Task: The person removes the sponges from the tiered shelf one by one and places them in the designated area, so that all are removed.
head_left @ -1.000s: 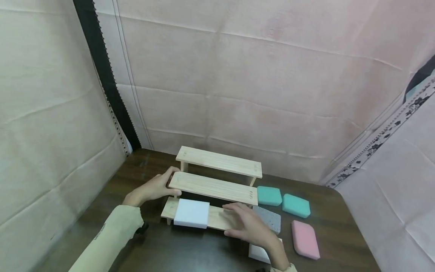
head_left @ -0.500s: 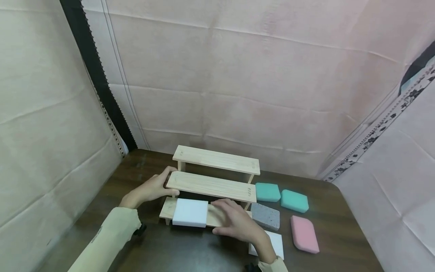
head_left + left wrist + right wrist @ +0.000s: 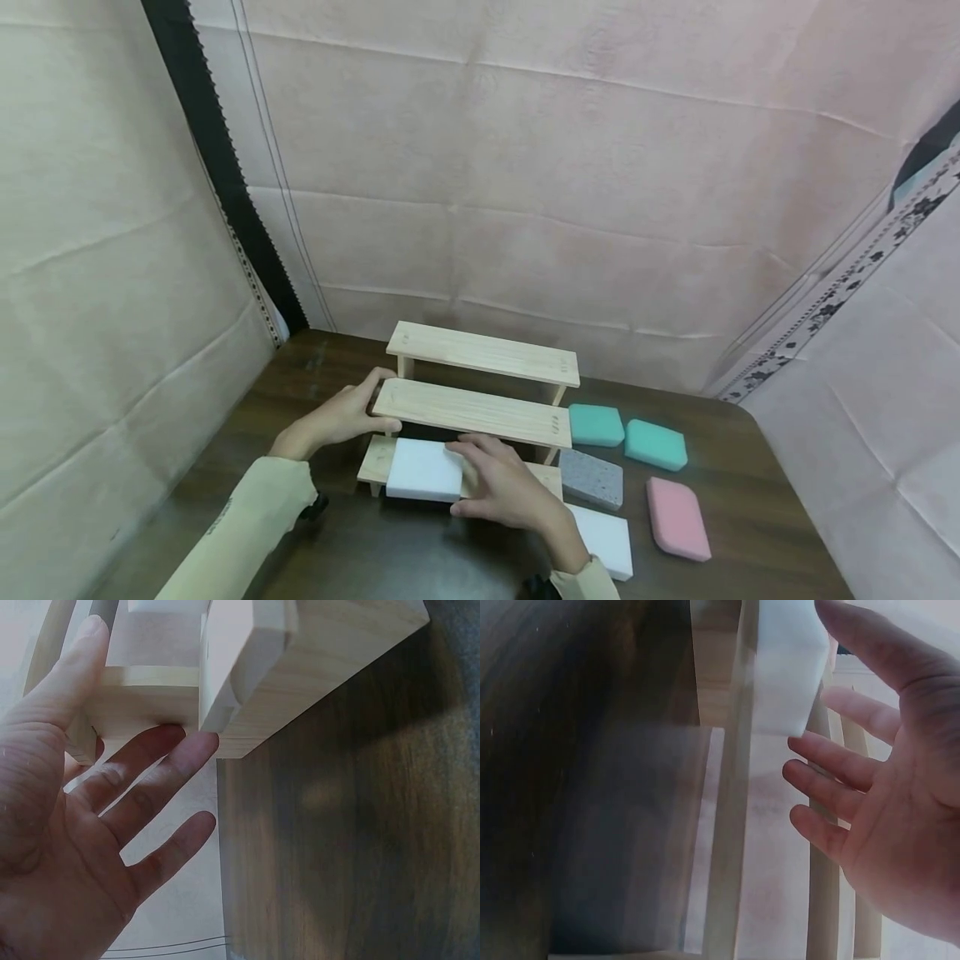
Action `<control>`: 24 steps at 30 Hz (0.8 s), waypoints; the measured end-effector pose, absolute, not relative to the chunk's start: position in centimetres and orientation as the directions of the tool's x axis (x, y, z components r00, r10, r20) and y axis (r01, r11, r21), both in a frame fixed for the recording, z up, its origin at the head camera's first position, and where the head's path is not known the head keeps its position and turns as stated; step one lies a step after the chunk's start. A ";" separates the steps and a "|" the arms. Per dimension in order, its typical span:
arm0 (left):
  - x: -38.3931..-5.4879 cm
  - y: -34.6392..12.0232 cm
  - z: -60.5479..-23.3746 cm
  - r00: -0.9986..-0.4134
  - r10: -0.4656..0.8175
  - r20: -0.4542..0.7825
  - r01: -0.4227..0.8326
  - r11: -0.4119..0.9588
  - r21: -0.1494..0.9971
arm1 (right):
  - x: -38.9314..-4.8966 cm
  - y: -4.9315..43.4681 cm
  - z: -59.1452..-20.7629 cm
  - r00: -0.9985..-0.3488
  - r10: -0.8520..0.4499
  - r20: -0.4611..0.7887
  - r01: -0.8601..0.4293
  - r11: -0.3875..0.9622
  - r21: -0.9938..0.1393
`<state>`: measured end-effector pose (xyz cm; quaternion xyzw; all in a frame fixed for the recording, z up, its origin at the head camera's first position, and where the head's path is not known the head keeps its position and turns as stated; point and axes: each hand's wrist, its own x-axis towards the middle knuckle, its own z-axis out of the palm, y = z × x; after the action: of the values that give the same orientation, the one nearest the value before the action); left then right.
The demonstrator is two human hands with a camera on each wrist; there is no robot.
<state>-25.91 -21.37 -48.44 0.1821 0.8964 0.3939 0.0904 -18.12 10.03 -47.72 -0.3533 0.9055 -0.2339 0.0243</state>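
A pale wooden three-step rack [image 3: 472,408] stands on the dark table. My left hand [image 3: 337,421] grips the left end of its middle step, thumb at the front and fingers behind. In the left wrist view, the fingertips [image 3: 199,748] meet the rack's wooden end. On the lowest step, toward the left, lies a flat white block [image 3: 420,468]. My right hand [image 3: 506,487] is over that step at the block's right side, fingers spread and fairly straight. The right wrist view shows its thumb and fingertips right by the white block [image 3: 787,667]; firm contact is unclear.
Right of the rack lie a second white block [image 3: 606,542], a speckled grey block [image 3: 592,477], two teal blocks [image 3: 596,425] and a pink rounded block [image 3: 677,518]. Pale cloth walls [image 3: 525,208] enclose the table [image 3: 375,558] at the back and sides.
My right hand has moved left along the lowest step, up to the white block, uncovering the second white block on the table. My left hand stays at the rack's end.
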 end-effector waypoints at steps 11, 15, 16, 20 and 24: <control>-26.2 -20.8 -48.5 -0.917 0.398 -0.030 0.245 0.620 0.746 | -18.1 9.5 -47.9 -0.751 -0.645 0.140 -0.639 0.656 -0.402; -26.3 -20.9 -48.5 -0.916 0.402 -0.015 0.262 0.625 0.735 | -18.0 9.5 -47.7 -0.754 -0.640 0.148 -0.638 0.659 -0.398; -26.3 -21.0 -48.5 -0.916 0.402 -0.011 0.267 0.628 0.731 | -18.0 9.6 -47.6 -0.754 -0.639 0.151 -0.638 0.659 -0.398; -26.2 -21.2 -48.6 -0.914 0.406 -0.008 0.274 0.631 0.726 | -17.9 9.8 -47.4 -0.763 -0.629 0.148 -0.625 0.660 -0.417; -26.1 -21.5 -48.7 -0.914 0.406 -0.010 0.273 0.634 0.723 | -17.7 10.0 -47.4 -0.766 -0.628 0.138 -0.616 0.656 -0.436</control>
<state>-26.11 -21.46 -48.71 0.1887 0.8999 0.3837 0.0861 -17.70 10.05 -47.43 -0.3416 0.9098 -0.2352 0.0125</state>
